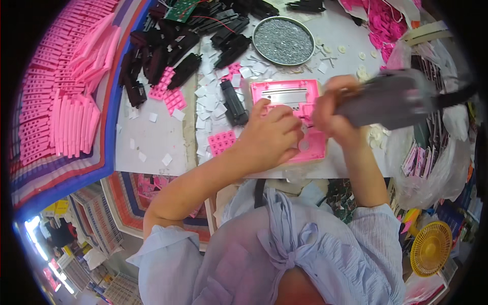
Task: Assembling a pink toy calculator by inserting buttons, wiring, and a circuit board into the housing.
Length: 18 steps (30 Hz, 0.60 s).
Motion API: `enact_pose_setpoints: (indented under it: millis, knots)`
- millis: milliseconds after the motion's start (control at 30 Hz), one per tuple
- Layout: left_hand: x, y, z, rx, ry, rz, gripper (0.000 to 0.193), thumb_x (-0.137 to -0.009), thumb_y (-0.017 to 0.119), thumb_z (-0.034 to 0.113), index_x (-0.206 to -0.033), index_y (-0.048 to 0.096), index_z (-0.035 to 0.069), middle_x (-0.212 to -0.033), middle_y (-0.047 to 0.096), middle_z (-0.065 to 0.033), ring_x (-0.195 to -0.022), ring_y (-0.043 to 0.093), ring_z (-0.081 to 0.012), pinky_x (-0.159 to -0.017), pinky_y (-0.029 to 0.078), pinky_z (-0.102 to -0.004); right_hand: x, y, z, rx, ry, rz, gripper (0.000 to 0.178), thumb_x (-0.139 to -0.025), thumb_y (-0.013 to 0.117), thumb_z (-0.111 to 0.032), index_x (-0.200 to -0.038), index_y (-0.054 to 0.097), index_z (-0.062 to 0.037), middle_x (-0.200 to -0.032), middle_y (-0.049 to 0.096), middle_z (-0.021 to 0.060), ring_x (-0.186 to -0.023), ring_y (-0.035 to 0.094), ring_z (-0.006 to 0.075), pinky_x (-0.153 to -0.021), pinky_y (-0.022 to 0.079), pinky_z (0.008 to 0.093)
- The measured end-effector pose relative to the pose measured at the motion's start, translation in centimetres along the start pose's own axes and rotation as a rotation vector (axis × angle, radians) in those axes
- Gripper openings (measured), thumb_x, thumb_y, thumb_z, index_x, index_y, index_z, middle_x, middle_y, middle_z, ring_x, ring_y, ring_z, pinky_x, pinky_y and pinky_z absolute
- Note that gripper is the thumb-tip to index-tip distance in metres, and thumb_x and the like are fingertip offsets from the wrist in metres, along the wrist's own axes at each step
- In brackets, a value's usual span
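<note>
A pink plastic casing [313, 144] lies face up at the table's near edge, with a silver metal plate [284, 96] set in its far part. My left hand [271, 133] rests over the casing's left side, its fingers bent and gripping it; the fingertips are partly hidden. In my right hand [336, 109] is a dark grey electric screwdriver [389, 99], blurred by motion. It is tilted over the casing's right side, its cord trailing right; its tip is hard to make out. A black plastic part [234, 103] lies beside my left hand.
A round metal dish [283, 40] full of screws stands beyond the casing. Black plastic parts [168, 48], white square pads [206, 96] and pink keypads [222, 142] lie to the left. A blue-rimmed crate [116, 96] holds stacked pink pieces. Clear plastic bags [432, 173] crowd the right.
</note>
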<state>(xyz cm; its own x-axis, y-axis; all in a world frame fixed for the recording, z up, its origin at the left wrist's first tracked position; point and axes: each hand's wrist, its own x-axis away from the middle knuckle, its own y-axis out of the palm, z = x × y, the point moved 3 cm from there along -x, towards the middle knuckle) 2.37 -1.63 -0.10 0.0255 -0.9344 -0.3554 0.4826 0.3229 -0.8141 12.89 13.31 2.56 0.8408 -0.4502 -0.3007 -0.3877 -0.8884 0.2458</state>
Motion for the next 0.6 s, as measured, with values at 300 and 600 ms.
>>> enact_pose_setpoints:
  millis: [300,600]
  knots:
    - [2.5,-7.6,-8.0,-0.185,-0.146,-0.011,0.045,-0.070,0.065,-0.005,-0.112,0.068,0.011,-0.118,0.059,-0.0133,-0.111,0.057,-0.0341,-0.096,0.045,-0.0438,-4.2,-3.8,-5.4,0.219,-0.067,0.204,0.042,-0.093,0.060,-0.006,-0.132,0.048,0.0031,-0.070,0.047,0.0022,-0.059,0.043,0.0115,-0.056,0.039,0.0290]
    - [9.2,-8.9,-4.7,-0.103,-0.540,-0.155,0.032,-0.074,0.076,0.010,-0.103,0.064,0.007,-0.103,0.061,-0.0100,-0.103,0.058,-0.0337,-0.089,0.044,-0.0421,-4.1,-7.3,-4.8,0.676,-0.252,0.485,0.048,-0.091,0.074,-0.007,-0.131,0.051,0.0057,-0.090,0.068,0.0044,-0.076,0.063,0.0091,-0.066,0.049,0.0207]
